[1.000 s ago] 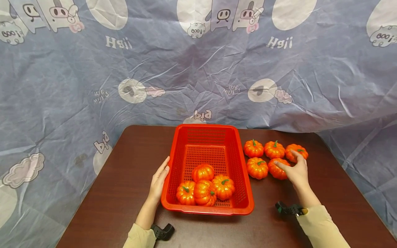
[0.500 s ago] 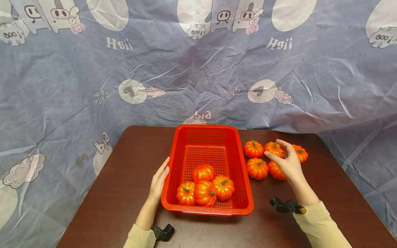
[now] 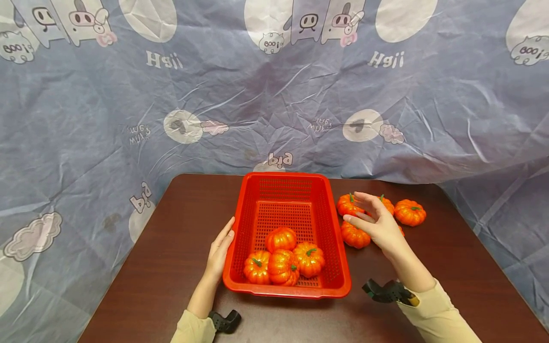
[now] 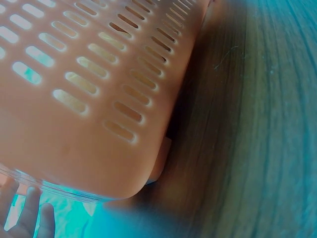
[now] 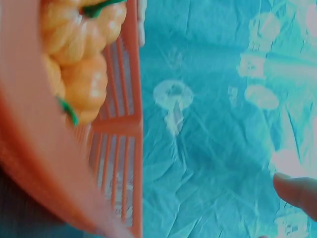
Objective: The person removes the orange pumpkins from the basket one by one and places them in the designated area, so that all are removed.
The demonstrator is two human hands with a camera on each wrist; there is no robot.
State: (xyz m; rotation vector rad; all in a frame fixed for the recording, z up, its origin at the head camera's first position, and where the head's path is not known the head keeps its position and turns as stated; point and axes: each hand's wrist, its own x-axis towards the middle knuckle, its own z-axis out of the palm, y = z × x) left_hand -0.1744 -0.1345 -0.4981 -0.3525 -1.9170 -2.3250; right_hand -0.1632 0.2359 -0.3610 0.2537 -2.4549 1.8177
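Observation:
A red plastic basket (image 3: 287, 289) with slotted walls stands mid-table, several small orange pumpkins (image 3: 283, 267) grouped in its near end. My left hand (image 3: 219, 250) rests against the basket's left rim with its fingers extended. To the basket's right, more pumpkins (image 3: 410, 213) sit on the table. Over the left part of that group is my right hand (image 3: 379, 226), thumb and fingers apart and no pumpkin visible between them. It partly covers the pumpkins beneath it. The right wrist view catches one fingertip (image 5: 292, 191) and the basket wall (image 5: 116, 126).
The dark brown table (image 3: 180, 228) extends on both sides of the basket. Behind it hangs a wrinkled blue-grey cloth (image 3: 240, 119) with cartoon prints. A black strap device is worn at each wrist, with the right one (image 3: 388, 291) low over the table.
My right hand has moved left across the pumpkins, from the far-right ones toward those beside the basket. The left hand, basket and pumpkins have stayed in place.

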